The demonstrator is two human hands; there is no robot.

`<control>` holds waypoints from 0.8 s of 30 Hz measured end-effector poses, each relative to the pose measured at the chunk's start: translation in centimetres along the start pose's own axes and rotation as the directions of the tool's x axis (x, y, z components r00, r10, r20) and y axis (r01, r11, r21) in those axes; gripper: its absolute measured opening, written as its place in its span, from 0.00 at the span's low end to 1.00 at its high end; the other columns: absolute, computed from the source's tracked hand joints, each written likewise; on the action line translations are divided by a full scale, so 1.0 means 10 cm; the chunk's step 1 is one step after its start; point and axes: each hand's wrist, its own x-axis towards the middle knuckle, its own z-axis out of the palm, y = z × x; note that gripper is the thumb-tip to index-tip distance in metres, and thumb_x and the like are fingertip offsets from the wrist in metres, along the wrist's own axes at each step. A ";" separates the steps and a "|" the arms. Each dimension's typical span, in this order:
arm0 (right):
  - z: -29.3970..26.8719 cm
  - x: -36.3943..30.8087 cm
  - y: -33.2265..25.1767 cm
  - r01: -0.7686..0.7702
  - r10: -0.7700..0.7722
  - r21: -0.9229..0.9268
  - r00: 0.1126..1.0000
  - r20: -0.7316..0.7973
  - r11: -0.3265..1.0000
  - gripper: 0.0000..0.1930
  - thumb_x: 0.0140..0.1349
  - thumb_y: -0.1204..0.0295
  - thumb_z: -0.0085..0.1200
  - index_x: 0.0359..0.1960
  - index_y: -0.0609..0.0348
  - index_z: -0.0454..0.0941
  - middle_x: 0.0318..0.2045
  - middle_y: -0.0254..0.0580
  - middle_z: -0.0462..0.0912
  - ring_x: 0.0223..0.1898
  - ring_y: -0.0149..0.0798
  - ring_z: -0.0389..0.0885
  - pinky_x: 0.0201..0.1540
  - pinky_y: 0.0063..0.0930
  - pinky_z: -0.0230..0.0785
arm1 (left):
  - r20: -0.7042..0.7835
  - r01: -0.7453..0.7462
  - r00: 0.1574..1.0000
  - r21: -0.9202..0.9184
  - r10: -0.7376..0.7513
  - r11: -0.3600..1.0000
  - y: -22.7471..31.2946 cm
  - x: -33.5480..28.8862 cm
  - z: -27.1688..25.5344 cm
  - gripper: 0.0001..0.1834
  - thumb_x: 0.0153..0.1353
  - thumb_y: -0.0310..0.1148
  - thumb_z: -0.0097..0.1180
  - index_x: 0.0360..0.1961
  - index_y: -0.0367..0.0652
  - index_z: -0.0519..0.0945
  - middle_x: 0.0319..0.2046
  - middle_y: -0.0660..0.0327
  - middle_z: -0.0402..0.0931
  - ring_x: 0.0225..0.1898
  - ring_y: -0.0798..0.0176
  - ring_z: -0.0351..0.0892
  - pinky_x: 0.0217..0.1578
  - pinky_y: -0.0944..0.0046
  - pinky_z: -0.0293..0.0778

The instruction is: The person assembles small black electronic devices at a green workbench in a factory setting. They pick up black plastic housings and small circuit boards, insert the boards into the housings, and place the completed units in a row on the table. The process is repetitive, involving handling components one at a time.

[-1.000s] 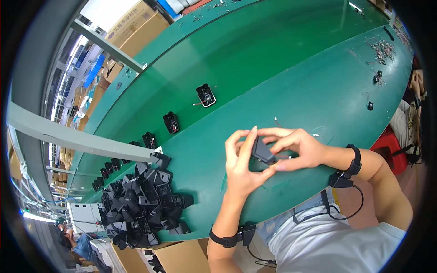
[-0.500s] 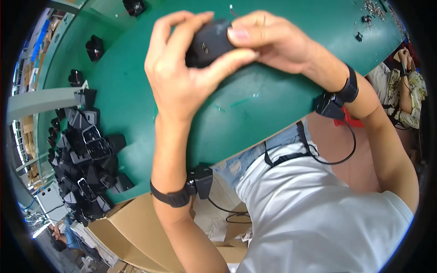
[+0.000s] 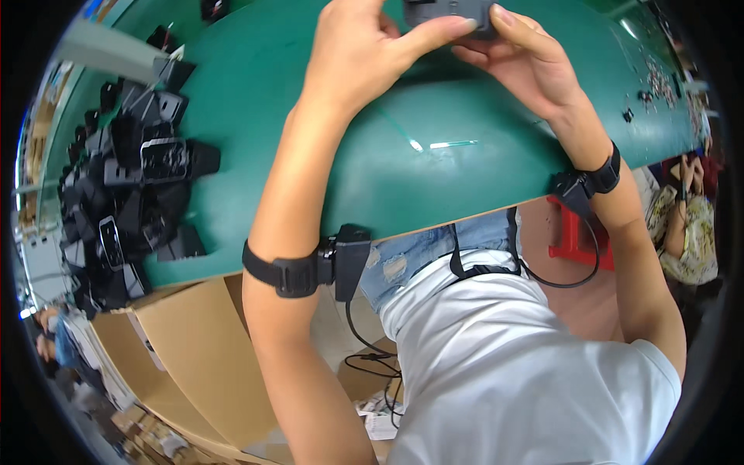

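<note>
Head view: left lens of a side-by-side fisheye pair worn on the person's head. Faces steeply down over the white shirt (image 3: pixel 535 364) and both forearms (image 3: pixel 306 170) onto the bench (image 3: pixel 457 178). Range close; shirt and arms take up much of the lower half. Left hand (image 3: pixel 360 62) cropped by the top edge; right hand (image 3: pixel 531 66) just below it. Field wide: cardboard box (image 3: pixel 201 341) at lower left, another person (image 3: pixel 690 240) at far right. Bench edge slants, rising rightward; dark rim at corners.

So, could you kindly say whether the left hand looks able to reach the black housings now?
Probably not while the left hand holds the dark casing, though nothing visible blocks the piled black housings.
</note>
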 end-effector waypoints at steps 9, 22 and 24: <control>0.36 0.81 -0.97 0.600 -0.151 -0.691 0.701 0.697 -0.403 0.12 0.60 0.67 0.65 0.41 0.60 0.87 0.61 0.54 0.77 0.56 0.54 0.79 0.59 0.39 0.71 | -0.215 0.031 0.977 0.054 -0.019 0.998 -0.28 0.13 -0.14 0.21 0.59 0.42 0.70 0.44 0.37 0.79 0.32 0.65 0.79 0.24 0.75 0.71 0.25 0.72 0.70; 0.29 2.13 -0.38 0.354 -0.009 -0.763 0.905 0.426 -0.542 0.10 0.55 0.65 0.64 0.32 0.59 0.88 0.61 0.54 0.73 0.56 0.54 0.76 0.59 0.44 0.71 | 0.045 0.003 0.999 0.209 -0.013 0.978 -0.20 0.03 -0.12 0.08 0.58 0.30 0.62 0.38 0.40 0.81 0.30 0.60 0.78 0.20 0.64 0.74 0.26 0.62 0.73; 0.24 2.21 -0.37 0.334 0.037 -0.769 0.926 0.375 -0.545 0.11 0.52 0.64 0.67 0.31 0.59 0.88 0.60 0.50 0.74 0.56 0.53 0.76 0.59 0.43 0.71 | 0.065 0.017 0.997 0.234 -0.033 0.972 -0.17 0.02 -0.14 0.08 0.58 0.30 0.62 0.38 0.40 0.81 0.30 0.60 0.78 0.20 0.63 0.75 0.27 0.61 0.74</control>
